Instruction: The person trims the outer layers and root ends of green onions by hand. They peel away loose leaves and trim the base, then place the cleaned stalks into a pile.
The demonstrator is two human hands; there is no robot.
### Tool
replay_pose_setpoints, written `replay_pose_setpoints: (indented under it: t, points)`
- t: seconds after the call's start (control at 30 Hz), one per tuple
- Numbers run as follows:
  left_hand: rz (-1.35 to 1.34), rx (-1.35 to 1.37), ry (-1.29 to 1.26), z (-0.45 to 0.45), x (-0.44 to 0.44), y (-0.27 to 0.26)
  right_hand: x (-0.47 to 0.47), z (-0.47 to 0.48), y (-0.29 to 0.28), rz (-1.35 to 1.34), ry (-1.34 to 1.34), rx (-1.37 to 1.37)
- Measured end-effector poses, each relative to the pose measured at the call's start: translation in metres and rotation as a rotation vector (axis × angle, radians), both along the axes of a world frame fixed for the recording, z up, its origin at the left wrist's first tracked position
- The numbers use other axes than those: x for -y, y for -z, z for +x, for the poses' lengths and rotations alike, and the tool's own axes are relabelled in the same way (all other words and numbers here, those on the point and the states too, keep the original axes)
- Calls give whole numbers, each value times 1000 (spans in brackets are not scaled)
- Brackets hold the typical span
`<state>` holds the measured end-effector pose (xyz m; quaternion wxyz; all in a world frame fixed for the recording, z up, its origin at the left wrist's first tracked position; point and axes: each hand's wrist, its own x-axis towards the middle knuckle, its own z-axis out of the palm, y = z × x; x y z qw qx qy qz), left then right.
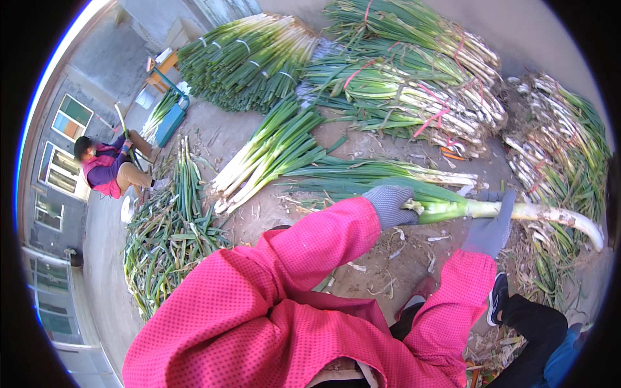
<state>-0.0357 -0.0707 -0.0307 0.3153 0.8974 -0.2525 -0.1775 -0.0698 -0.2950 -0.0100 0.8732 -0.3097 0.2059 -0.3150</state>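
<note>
Both my hands wear grey gloves and hold one large green onion (529, 210), its white end curving down to the right. My left hand (392, 205) grips the green leaves, close to where they meet the stalk. Around the white stalk my right hand (492, 223) is closed, with a finger lying across it. Just beyond, several unbundled green onions (412, 170) lie on the ground, leaves to the left. Left of these rests a pile of green onions with clean white stalks (262, 155).
Tied bundles (398, 92) with soil on their roots lie ahead, and more (558, 131) at right. A stack of trimmed onions (252, 58) stands upper left. Leaf scraps (165, 252) are heaped at left. A seated person (114, 162) handles onions; another person's leg (529, 330) shows lower right.
</note>
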Motion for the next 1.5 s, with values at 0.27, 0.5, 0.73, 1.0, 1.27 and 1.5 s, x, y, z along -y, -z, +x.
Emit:
replay_pose_setpoints:
  t: [0.27,0.5,0.73,1.0,1.27,1.5]
  points:
    - [-67,119,-53,-6,7,-3,-6,-2,-6,-9,-9,-9]
    - [-20,146,-23,8,20,4,-7,-3,-6,102,115,51]
    - [-97,45,-148,10,16,-4,-3,-9,-16,64,128,101]
    - [-27,171,26,6,26,-20,-3,-11,-15,84,138,66]
    - [438,221,-156,43,-34,-3,6,-14,-15,128,209,81]
    - [999,45,-720,-53,-420,22,35,-21,-12,220,287,145]
